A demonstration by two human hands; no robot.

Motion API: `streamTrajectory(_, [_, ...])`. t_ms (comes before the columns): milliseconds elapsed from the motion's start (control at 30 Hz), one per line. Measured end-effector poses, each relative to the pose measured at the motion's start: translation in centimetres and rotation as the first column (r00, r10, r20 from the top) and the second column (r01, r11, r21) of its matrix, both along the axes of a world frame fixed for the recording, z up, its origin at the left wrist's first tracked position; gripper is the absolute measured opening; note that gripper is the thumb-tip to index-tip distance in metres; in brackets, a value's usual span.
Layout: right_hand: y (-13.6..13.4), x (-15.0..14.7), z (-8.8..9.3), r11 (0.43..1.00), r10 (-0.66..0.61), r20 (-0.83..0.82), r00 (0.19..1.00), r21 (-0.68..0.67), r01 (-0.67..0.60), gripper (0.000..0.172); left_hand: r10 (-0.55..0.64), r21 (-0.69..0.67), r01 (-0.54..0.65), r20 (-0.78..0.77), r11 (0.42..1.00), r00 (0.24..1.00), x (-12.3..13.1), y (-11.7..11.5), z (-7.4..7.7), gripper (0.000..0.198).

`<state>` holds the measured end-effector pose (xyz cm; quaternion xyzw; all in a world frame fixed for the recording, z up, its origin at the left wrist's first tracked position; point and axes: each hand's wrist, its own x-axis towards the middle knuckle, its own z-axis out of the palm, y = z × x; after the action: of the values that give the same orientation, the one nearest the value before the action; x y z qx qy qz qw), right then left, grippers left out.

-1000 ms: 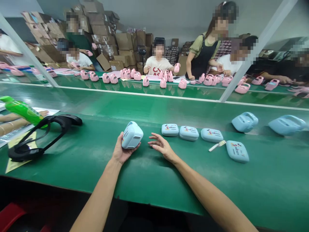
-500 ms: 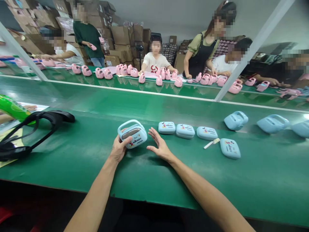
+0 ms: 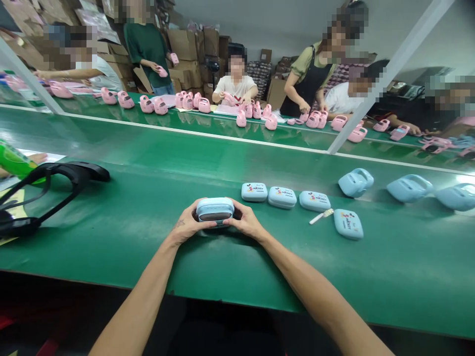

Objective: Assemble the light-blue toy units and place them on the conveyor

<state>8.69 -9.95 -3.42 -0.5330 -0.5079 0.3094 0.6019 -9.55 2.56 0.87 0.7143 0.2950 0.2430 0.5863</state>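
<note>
I hold a light blue handled case (image 3: 215,210) between both hands just above the green conveyor belt (image 3: 148,217). My left hand (image 3: 189,225) grips its left end with the thumb along the front. Its right end is gripped by my right hand (image 3: 247,221). A grey strip shows on the side of the case facing me. To the right, three flat light blue lids (image 3: 284,196) with cartoon prints lie in a row, and a further lid (image 3: 348,223) lies beyond a small white tool (image 3: 321,216).
Light blue case bodies (image 3: 355,181) lie at the right along the belt's inner edge. A black strap-like device (image 3: 44,190) and a green bottle (image 3: 15,160) are at the left. Across the line, several people handle pink cases (image 3: 156,105); a slanted metal post (image 3: 386,74) rises at the right.
My left hand has turned the blue case and brought it lower. My right hand, open beside it before, has closed on its right end.
</note>
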Motion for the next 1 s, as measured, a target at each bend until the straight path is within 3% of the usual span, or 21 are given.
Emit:
streamTrajectory(167, [0.1,-0.1,0.1,1.000,0.011,-0.014,1.000,0.009,-0.011,0.072,0.001,0.009,-0.001,0.017,1.000,1.000,-0.1,0.0,-0.1,0.079])
streamTrajectory(300, [0.2,-0.5,0.1,1.000,-0.010,0.003,1.000,0.028,0.010,0.069,-0.007,-0.094,0.027,0.208,0.995,0.978,0.7,0.1,-1.2,0.072])
streamTrajectory(400, [0.2,-0.8,0.0,0.999,-0.025,0.027,0.999,0.035,0.024,0.069,0.157,-0.150,-0.118,0.286,0.982,0.945,2.4,0.0,-1.8,0.074])
streamTrajectory(500, [0.2,-0.9,-0.2,0.999,-0.045,0.066,0.997,0.027,0.044,0.073,0.336,-0.041,-0.337,0.252,0.941,0.908,4.2,0.0,-2.0,0.080])
streamTrajectory(600, [0.3,-0.9,-0.3,0.997,-0.072,0.080,0.994,0.004,0.072,0.072,0.449,0.063,-0.467,0.188,0.882,0.873,5.2,0.2,-2.1,0.080])
streamTrajectory(767, [0.3,-1.1,0.3,0.994,-0.106,0.103,0.989,0.014,0.105,0.064,0.508,0.084,-0.520,0.128,0.850,0.852,5.2,0.6,-2.1,0.074])
streamTrajectory(867, [1.1,-1.8,0.9,0.987,-0.150,0.035,0.988,0.069,0.147,0.055,0.518,0.094,-0.531,0.133,0.842,0.845,5.0,0.3,-1.4,0.073])
streamTrajectory(1000, [3.7,-3.4,1.3,0.923,-0.364,-0.065,0.929,0.109,0.369,0.061,0.540,0.107,-0.556,0.144,0.824,0.829,4.7,0.1,-0.6,0.073])
